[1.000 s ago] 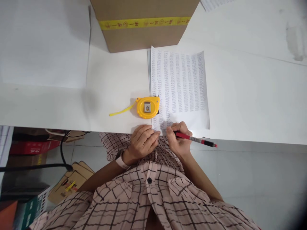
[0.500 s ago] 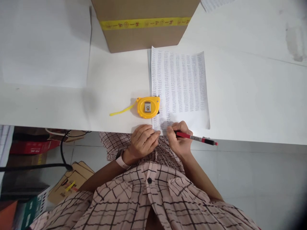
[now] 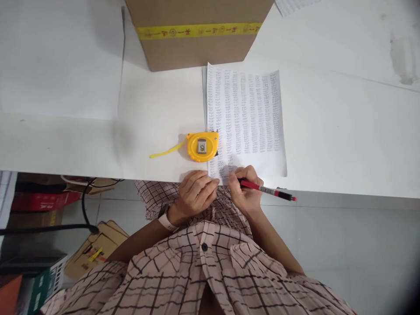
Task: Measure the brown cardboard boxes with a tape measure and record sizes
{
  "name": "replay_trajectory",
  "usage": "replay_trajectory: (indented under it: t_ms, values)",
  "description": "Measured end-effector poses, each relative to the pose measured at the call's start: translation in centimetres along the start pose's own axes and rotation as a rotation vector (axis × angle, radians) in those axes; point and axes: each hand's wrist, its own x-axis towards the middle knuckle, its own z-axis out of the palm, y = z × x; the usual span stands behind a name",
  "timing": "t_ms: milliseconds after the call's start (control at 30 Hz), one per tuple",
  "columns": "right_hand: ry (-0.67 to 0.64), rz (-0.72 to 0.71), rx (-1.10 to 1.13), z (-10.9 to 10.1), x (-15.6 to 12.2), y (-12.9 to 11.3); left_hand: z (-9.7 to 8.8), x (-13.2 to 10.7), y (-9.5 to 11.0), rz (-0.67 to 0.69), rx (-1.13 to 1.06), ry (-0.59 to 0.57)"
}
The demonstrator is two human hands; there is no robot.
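My right hand (image 3: 246,188) is closed round a red and black pen (image 3: 269,190), its back end pointing right past the table edge. The pen tip is hidden by my fingers at the bottom of a paper sheet (image 3: 264,164) covered in columns of small handwriting. My left hand (image 3: 197,190) has its fingers curled together at the sheet's lower left corner, thumb and fingertips against the paper. Just above that hand, a yellow tape measure (image 3: 193,153) lies partly over the sheet's left edge. Its yellow strap (image 3: 167,152) trails left.
A cardboard box (image 3: 197,52) with yellow printed tape stands behind the sheet. Large white paper (image 3: 62,61) covers the table's left part. Another written sheet (image 3: 295,5) is at the back. Below left are a black cable (image 3: 85,205), flattened cardboard (image 3: 108,236) and a green box (image 3: 44,282).
The pen's back end has shifted very slightly left and down. Both hands, the sheet and the tape measure look otherwise unmoved.
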Motion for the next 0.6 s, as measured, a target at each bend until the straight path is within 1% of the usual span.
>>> replay_trajectory:
  t_ms: [133, 267, 367, 433, 467, 533, 600]
  values:
    - [-0.003, 0.015, 0.011, 0.0, 0.0, -0.1, 0.1, -0.1, 0.0, -0.010, -0.016, 0.002]
    - [0.023, 0.025, 0.004, 0.3, 0.1, -0.3, 0.2, -0.1, 0.0, 0.004, 0.001, 0.009]
    - [0.047, 0.042, 0.093, 0.0, 0.3, -0.5, 0.2, -0.1, 0.0, 0.014, 0.013, 0.014]
    - [0.101, 0.056, 0.145, -0.7, 0.8, -0.6, 0.2, -0.1, 0.1, 0.008, 0.015, 0.013]
    - [0.136, 0.066, 0.135, -1.3, 1.2, -0.6, 0.1, -0.1, 0.1, 0.004, 0.014, 0.014]
    - [0.183, 0.067, 0.021, -2.8, 2.3, -0.3, 0.2, -0.1, 0.2, 0.000, 0.011, 0.024]
    - [0.161, -0.018, -0.166, -4.5, 4.0, 0.4, 0.2, -0.1, 0.2, 0.002, 0.012, 0.036]
